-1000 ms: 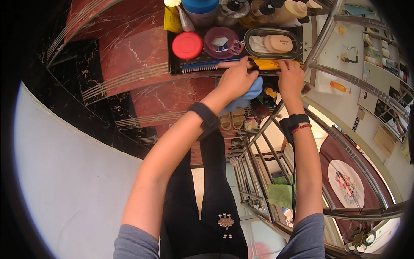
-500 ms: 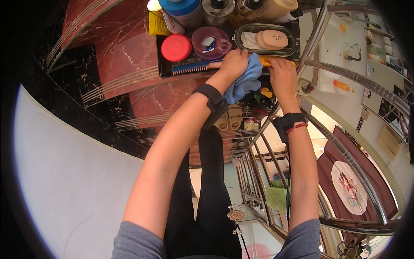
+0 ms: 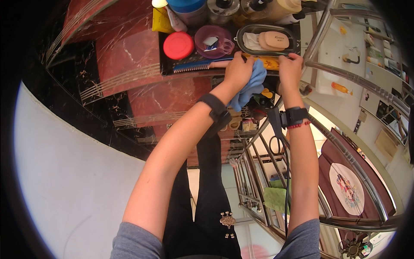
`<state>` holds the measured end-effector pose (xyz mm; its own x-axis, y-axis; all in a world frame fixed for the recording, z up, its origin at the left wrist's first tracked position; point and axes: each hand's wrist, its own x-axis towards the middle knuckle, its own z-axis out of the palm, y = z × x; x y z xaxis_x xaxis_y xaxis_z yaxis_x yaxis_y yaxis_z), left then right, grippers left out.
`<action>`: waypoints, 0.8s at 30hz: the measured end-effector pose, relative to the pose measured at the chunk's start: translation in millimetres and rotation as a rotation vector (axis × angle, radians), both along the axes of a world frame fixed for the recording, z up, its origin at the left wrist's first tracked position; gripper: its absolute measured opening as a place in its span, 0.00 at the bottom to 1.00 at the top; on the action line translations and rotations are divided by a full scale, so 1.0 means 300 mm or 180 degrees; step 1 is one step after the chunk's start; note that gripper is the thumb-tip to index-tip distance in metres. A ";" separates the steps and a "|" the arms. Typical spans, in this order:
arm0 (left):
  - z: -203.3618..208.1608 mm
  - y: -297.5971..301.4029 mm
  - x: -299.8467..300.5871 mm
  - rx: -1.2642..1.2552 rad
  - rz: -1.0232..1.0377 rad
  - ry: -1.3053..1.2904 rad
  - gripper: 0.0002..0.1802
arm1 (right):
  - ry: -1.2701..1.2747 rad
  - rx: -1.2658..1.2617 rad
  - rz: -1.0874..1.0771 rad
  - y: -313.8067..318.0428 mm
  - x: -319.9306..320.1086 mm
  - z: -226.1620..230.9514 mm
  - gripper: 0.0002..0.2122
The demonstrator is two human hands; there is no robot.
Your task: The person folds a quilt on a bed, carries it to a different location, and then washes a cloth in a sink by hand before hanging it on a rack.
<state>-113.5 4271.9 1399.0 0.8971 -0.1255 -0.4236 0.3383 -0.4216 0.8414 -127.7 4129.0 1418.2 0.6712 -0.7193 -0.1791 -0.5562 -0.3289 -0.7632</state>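
Left hand (image 3: 238,72) clasps blue cloth (image 3: 251,86), bunched, presumably for firm hold; right hand (image 3: 290,72) touches yellow item (image 3: 269,63) at three o'clock, apparently steadying it; right grip's closure indeterminable.

The left hand (image 3: 239,71) holds a blue cloth (image 3: 253,82), which hangs below the fingers over the front edge of a black tray (image 3: 166,64). The right hand (image 3: 290,71) has its bent fingers at the right end of a flat yellow object (image 3: 270,63); its exact kind I cannot tell. To the left lies a blue comb (image 3: 193,66). Behind the comb are a jar with red lid (image 3: 178,45) and a purple cup (image 3: 200,38), and beside the cup is an oval soap dish (image 3: 259,52) with a beige soap bar (image 3: 278,40)
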 end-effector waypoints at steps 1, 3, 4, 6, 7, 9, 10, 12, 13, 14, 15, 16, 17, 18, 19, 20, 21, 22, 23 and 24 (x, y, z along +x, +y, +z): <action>0.016 0.001 -0.018 -0.0077 -0.0033 0.0066 0.27 | 0.0315 -0.0179 0.0178 -0.021 0.025 -0.014 0.20; 0.037 0.020 -0.067 -0.0118 0.0099 -0.0154 0.24 | 0.0618 -0.0731 0.0449 -0.020 0.044 -0.024 0.19; 0.041 0.037 -0.096 -0.0325 0.0203 -0.0215 0.21 | 0.0535 -0.0898 0.0568 -0.012 0.045 -0.011 0.19; 0.072 0.116 -0.153 -0.0622 0.0262 -0.0004 0.15 | -0.0191 -0.1177 0.1008 0.034 0.011 0.033 0.15; 0.097 0.169 -0.179 -0.0732 0.0202 0.0274 0.14 | -0.0603 -0.1180 0.1224 0.066 -0.011 0.069 0.12; 0.097 0.277 -0.266 -0.1359 0.0824 0.0935 0.15 | -0.0939 -0.1031 0.1462 0.161 -0.093 0.150 0.10; 0.144 0.331 -0.314 -0.1771 0.1099 0.1304 0.16 | -0.0909 -0.0811 0.1469 0.220 -0.155 0.185 0.09; 0.264 0.405 -0.395 -0.1545 0.1814 0.1611 0.18 | -0.0851 0.0720 0.1451 0.336 -0.301 0.259 0.04; 0.309 0.463 -0.444 -0.1685 0.1824 0.1733 0.18 | -0.0632 0.1067 0.1516 0.385 -0.388 0.300 0.04; 0.378 0.501 -0.482 -0.1611 0.1858 0.1700 0.18 | -0.0408 0.1433 0.1582 0.425 -0.474 0.349 0.04; 0.469 0.541 -0.511 -0.1679 0.2024 0.1779 0.17 | -0.0399 0.1202 0.1556 0.457 -0.551 0.422 0.04; 0.528 0.589 -0.542 -0.1591 0.2009 0.1661 0.16 | -0.0391 0.0971 0.1528 0.487 -0.615 0.491 0.04; 0.583 0.669 -0.579 -0.1830 0.2065 0.1616 0.16 | -0.0337 0.0737 0.1478 0.502 -0.667 0.585 0.05; 0.641 0.738 -0.612 -0.2059 0.2141 0.1558 0.16 | -0.0281 0.0522 0.1445 0.494 -0.715 0.684 0.05; 0.736 0.751 -0.609 -0.2130 0.2739 0.1493 0.16 | -0.0204 0.0688 0.1001 0.481 -0.760 0.771 0.05; 0.785 0.818 -0.612 -0.2631 0.2326 0.1462 0.17 | -0.0146 0.0837 0.0531 0.459 -0.795 0.845 0.04; 0.827 0.878 -0.602 -0.2640 0.2165 0.1561 0.17 | -0.0361 0.0897 0.0145 0.438 -0.832 0.900 0.04; 0.874 0.924 -0.592 -0.2635 0.1999 0.1662 0.18 | -0.0575 0.0960 -0.0250 0.418 -0.870 0.947 0.04; 0.924 0.950 -0.568 -0.2315 0.1794 0.1639 0.19 | -0.0751 0.0836 -0.0369 0.404 -0.912 0.965 0.05; 0.946 0.994 -0.538 -0.1720 0.1735 0.1593 0.21 | -0.0919 0.0711 -0.0484 0.400 -0.954 0.981 0.05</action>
<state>-275.0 4570.2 1682.8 0.6179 -0.0326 -0.7856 0.7531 0.3118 0.5793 -414.1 4249.2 1712.5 0.6056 -0.7791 -0.1619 -0.3378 -0.0675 -0.9388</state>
